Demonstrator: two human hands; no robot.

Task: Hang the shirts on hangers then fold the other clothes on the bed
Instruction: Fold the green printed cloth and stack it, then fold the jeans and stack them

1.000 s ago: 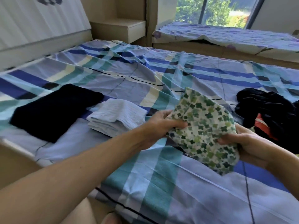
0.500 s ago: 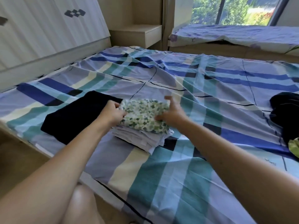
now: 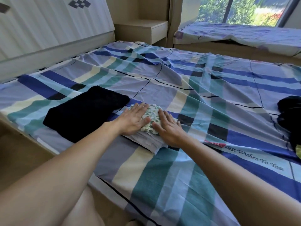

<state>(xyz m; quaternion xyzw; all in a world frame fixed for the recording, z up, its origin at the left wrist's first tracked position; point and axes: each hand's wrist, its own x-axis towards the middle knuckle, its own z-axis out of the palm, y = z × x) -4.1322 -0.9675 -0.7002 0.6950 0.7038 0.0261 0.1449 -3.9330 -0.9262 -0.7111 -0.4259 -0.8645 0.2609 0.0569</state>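
A folded green-flowered cloth point(image 3: 152, 115) lies on top of a folded white garment point(image 3: 149, 141) on the checked bed sheet point(image 3: 187, 168). My left hand point(image 3: 134, 119) presses flat on the left half of the flowered cloth, fingers straight. My right hand point(image 3: 168, 126) presses flat on its right half, fingers straight too. To the left of this stack lies a folded dark navy garment point(image 3: 84, 111). At the right edge of the view sits a heap of unfolded black clothes point(image 3: 291, 118), partly cut off.
A white ribbed headboard point(image 3: 48, 30) stands at the back left, with a beige bedside shelf point(image 3: 146, 30) beside it. A window seat with a flowered cover point(image 3: 244, 36) runs along the back right. The bed's wooden edge point(image 3: 24, 149) is at the near left.
The flowered cloth, held in the air between both hands a second ago, went down onto the white stack. Both hands now lie flat on it instead of gripping its edges.
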